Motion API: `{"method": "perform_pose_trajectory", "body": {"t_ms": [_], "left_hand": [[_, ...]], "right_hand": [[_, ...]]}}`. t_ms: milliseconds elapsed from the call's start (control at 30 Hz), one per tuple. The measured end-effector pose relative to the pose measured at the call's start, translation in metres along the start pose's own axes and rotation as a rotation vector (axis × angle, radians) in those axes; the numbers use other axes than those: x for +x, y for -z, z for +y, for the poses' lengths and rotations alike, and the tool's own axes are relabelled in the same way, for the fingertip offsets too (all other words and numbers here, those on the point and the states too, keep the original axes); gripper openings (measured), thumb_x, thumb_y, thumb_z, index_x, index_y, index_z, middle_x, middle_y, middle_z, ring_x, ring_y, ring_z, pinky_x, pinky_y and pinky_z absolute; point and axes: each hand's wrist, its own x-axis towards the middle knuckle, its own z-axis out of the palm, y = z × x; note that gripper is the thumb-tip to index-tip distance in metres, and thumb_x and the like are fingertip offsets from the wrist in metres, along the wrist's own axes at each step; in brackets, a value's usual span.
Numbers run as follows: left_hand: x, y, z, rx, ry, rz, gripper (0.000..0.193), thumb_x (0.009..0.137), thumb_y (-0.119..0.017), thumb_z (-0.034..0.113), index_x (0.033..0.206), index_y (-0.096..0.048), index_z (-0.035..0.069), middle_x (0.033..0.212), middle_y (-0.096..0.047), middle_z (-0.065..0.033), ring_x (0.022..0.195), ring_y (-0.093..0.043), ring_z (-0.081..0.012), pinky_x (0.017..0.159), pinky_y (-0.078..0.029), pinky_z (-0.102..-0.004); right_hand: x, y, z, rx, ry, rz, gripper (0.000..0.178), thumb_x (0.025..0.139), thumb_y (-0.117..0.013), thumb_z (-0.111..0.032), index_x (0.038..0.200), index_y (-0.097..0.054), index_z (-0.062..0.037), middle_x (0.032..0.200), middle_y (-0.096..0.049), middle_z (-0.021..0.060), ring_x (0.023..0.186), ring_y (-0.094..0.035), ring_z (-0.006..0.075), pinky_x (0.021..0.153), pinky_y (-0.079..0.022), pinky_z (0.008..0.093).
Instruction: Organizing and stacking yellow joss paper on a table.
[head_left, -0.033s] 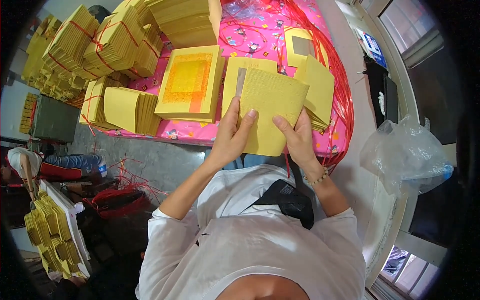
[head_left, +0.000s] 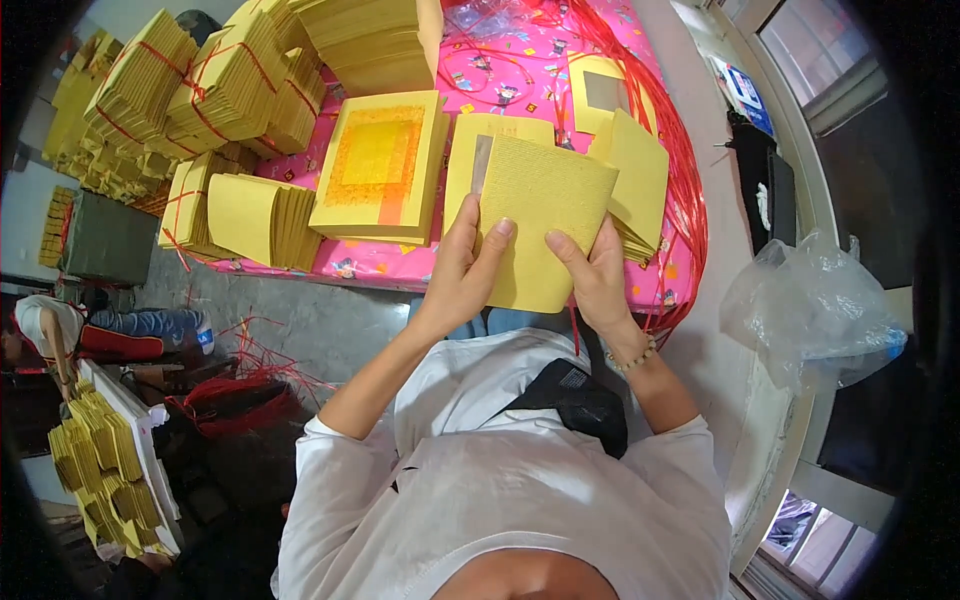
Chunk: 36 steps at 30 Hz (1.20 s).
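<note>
Head view: hands point(head_left: 466, 266) hold paper point(head_left: 548, 225) by side edges.

Left grip point(head_left: 466, 262) and right grip point(head_left: 597, 280) hold yellow paper point(head_left: 548, 215).

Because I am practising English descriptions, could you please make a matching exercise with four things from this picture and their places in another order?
1. textured yellow rectangular paper
2. thick yellow paper block with orange-printed top
3. crumpled clear plastic bag
4. small beaded bracelet

A. right of the pink patterned tablecloth
B. around the right wrist
C. in the left hand and right hand
D. on the tablecloth

Pairs: 1-C, 2-D, 3-A, 4-B
</note>
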Motion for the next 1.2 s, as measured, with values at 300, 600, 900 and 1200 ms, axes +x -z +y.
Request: {"method": "perform_pose_trajectory", "body": {"t_ms": [300, 600, 900, 1200], "left_hand": [[0.017, 0.019, -0.002, -0.031, 0.134, -0.092, 0.035, 0.095, -0.052, 0.013, 0.125, -0.042, -0.002, 0.111, -0.058, -0.0081, 0.1, -0.053, -0.0093, 0.086, -0.044, -0.0249], [0.034, 0.018, 0.004, -0.181, 0.375, -0.043, 0.045, 0.093, -0.055, 0.019, 0.13, -0.038, -0.002, 0.111, -0.057, -0.0102, 0.099, -0.055, -0.0131, 0.08, -0.047, -0.0251], [0.034, 0.014, 0.01, -0.125, 0.377, 0.015, 0.04, 0.093, -0.053, 0.015, 0.129, -0.04, 0.001, 0.112, -0.058, -0.0099, 0.1, -0.056, -0.0147, 0.083, -0.047, -0.0273], [0.019, -0.001, 0.008, -0.182, 0.092, -0.024, 0.041, 0.094, -0.05, 0.007, 0.132, -0.036, 0.0, 0.122, -0.055, -0.0104, 0.11, -0.053, -0.0145, 0.091, -0.044, -0.0281]], "right_hand": [[0.006, -0.001, -0.001, -0.1, -0.035, 0.033, 0.043, 0.087, -0.061, -0.005, 0.124, -0.04, 0.0019, 0.113, -0.057, 0.0103, 0.101, -0.056, 0.014, 0.086, -0.047, 0.0284], [0.026, -0.002, -0.004, -0.084, -0.201, 0.025, 0.041, 0.089, -0.06, -0.007, 0.126, -0.045, 0.003, 0.115, -0.059, 0.0106, 0.102, -0.059, 0.0149, 0.086, -0.049, 0.0281], [0.027, 0.003, 0.002, -0.078, -0.168, 0.018, 0.042, 0.088, -0.062, -0.006, 0.125, -0.044, 0.0026, 0.115, -0.058, 0.0102, 0.102, -0.059, 0.0148, 0.086, -0.049, 0.0282], [0.011, -0.003, -0.006, -0.195, 0.059, 0.05, 0.043, 0.088, -0.063, -0.008, 0.124, -0.043, 0.0017, 0.111, -0.058, 0.0098, 0.099, -0.057, 0.0124, 0.083, -0.047, 0.0271]]}}
